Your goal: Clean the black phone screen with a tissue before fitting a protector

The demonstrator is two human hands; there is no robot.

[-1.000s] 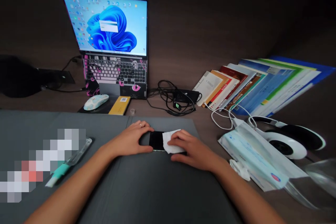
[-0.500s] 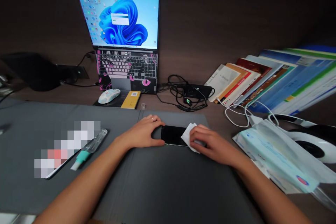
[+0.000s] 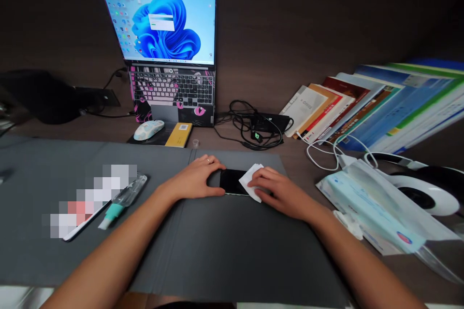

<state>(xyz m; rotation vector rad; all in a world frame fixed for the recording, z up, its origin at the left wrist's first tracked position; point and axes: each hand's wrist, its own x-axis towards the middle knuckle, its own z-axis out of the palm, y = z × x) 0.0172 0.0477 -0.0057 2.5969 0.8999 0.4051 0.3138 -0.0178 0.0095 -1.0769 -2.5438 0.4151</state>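
Note:
A black smartphone (image 3: 231,182) lies flat on the dark grey desk mat (image 3: 232,246), its screen dark. My left hand (image 3: 195,178) grips its left end between thumb and fingers. My right hand (image 3: 281,190) is closed on a folded white tissue (image 3: 251,181), pressing it against the right part of the screen. Tissue and fingers hide the phone's right end. To the left of my left forearm lies a clear spray bottle (image 3: 125,198) with a mint-green neck, alongside a blurred-out flat item.
Behind the mat stand an open laptop (image 3: 170,91), a mouse (image 3: 149,130) and a tangled black charger (image 3: 270,122). Leaning books (image 3: 326,111) fill the back right. A light blue tissue pack (image 3: 373,207) and white headphones (image 3: 416,193) lie at the right.
My right hand has slid the tissue leftward across the phone's screen. My left hand keeps its hold. The whole view has shifted slightly.

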